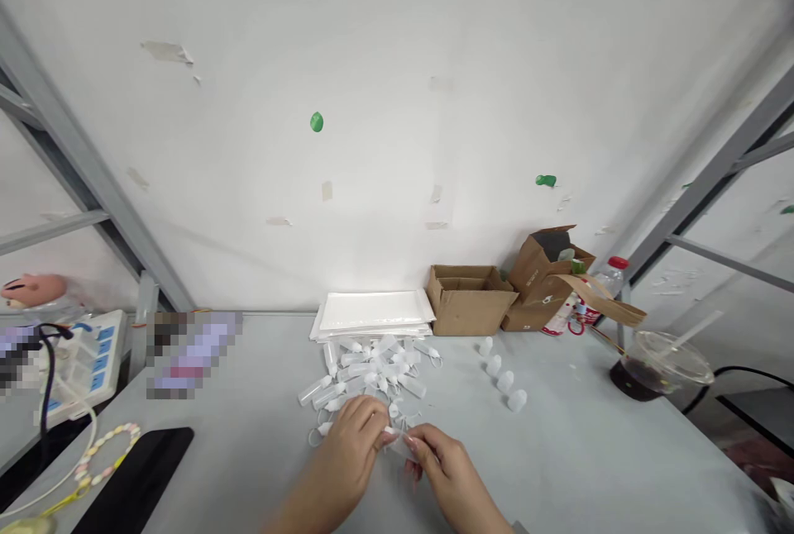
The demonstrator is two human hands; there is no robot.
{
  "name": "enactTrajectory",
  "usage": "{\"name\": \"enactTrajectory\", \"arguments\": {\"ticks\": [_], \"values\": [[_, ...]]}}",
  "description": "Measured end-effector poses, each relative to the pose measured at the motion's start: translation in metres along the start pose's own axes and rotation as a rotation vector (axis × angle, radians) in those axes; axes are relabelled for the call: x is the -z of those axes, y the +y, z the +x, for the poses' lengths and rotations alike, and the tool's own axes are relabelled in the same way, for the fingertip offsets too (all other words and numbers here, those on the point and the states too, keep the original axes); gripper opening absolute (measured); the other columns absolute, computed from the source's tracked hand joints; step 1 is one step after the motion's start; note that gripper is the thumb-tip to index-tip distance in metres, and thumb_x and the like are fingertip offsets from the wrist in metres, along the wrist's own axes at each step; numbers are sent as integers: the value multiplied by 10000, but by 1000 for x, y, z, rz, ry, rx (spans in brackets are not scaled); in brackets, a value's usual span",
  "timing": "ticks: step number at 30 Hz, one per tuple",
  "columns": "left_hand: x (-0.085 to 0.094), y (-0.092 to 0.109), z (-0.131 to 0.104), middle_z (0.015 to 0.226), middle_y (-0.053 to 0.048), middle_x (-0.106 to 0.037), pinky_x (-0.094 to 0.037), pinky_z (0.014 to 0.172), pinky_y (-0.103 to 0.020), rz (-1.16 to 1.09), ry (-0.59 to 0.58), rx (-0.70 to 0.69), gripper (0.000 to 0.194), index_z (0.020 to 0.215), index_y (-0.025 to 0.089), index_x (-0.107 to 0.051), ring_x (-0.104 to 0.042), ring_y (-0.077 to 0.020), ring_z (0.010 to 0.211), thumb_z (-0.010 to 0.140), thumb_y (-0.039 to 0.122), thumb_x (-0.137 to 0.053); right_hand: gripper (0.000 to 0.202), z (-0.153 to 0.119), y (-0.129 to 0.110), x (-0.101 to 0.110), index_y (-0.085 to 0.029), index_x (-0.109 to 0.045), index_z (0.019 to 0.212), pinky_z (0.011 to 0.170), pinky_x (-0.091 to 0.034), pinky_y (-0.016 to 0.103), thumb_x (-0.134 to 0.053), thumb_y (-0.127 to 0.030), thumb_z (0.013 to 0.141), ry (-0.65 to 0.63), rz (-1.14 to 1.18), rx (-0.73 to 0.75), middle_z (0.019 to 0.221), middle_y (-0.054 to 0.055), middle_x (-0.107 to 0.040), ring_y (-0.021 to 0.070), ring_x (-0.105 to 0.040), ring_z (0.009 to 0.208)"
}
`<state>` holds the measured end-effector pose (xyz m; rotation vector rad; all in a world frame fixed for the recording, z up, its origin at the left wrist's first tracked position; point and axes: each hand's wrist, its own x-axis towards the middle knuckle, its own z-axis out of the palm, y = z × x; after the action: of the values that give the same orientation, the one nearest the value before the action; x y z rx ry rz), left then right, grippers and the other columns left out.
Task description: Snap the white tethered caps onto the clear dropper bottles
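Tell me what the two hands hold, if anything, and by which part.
A small translucent bottle: the left hand pinches near its white tip, the right hand its body; fingertip contact is unclear.

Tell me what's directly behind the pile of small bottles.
Behind the bottle pile lies a stack of flat white items, with the wall beyond. What lies under the stack is covered.

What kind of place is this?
It looks like a work table, maybe in a workshop. Lots of little clear bottles lie in a pile on the grey table, and an open cardboard box stands behind, near the wall.
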<state>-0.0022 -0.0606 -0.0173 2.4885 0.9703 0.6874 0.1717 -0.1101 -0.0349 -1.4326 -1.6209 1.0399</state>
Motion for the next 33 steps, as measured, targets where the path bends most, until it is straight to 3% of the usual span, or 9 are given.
{"name": "enactTrajectory", "arguments": {"ticks": [6,11,16,21,24,28,31,33], "values": [[-9,3,0,876,-38,-549,-459,739,-335,-78,48,192,283,726,204,-509,-522,-178,822,907,220,-293,193,0,8,-3,-194,-580,968,775,-456,310,-454,-294,861,187,-148,239,898,75,-609,197,-568,859],[-20,-1,-1,1018,-70,-529,-444,835,-386,-113,99,241,339,688,196,-538,-504,-212,970,908,292,-298,278,3,3,-2,-187,-598,940,685,-474,287,-385,-359,891,103,-59,9,764,50,-635,174,-589,687],[-24,-3,0,1081,-71,-534,-448,857,-393,-118,128,284,412,580,193,-523,-489,-223,1037,906,289,-291,247,4,3,-3,-184,-583,967,733,-459,273,-474,-366,840,178,-9,42,844,52,-630,178,-582,782],[-23,-3,1,1150,-77,-531,-443,886,-437,-91,174,236,380,615,197,-563,-460,-238,1100,894,275,-317,264,4,7,-3,-179,-590,985,664,-476,260,-399,-335,887,59,-19,-45,705,22,-645,161,-609,662],[-27,-7,0,1120,-71,-557,-449,881,-447,-88,183,230,402,586,195,-576,-479,-233,1080,894,271,-329,146,2,12,-4,-182,-579,938,681,-478,269,-469,-205,846,170,-228,166,822,45,-643,173,-601,745],[-36,-12,1,1054,-72,-598,-452,866,-432,-101,189,274,450,543,190,-584,-521,-225,1017,898,287,-324,204,3,18,-6,-182,-553,944,655,-451,318,-403,-81,849,380,-572,559,839,63,-625,191,-559,749],[-37,-12,4,994,-67,-627,-456,852,-393,-148,150,297,518,479,189,-559,-544,-217,988,906,307,-290,241,5,16,-3,-162,-554,950,653,-421,329,-363,-44,862,481,-700,728,799,60,-624,177,-534,709],[-35,-10,6,948,-61,-641,-454,849,-365,-197,112,316,538,458,190,-541,-556,-208,971,908,327,-280,250,6,13,2,-146,-559,959,686,-413,338,-353,-35,870,481,-739,784,811,64,-633,171,-534,727]]}}
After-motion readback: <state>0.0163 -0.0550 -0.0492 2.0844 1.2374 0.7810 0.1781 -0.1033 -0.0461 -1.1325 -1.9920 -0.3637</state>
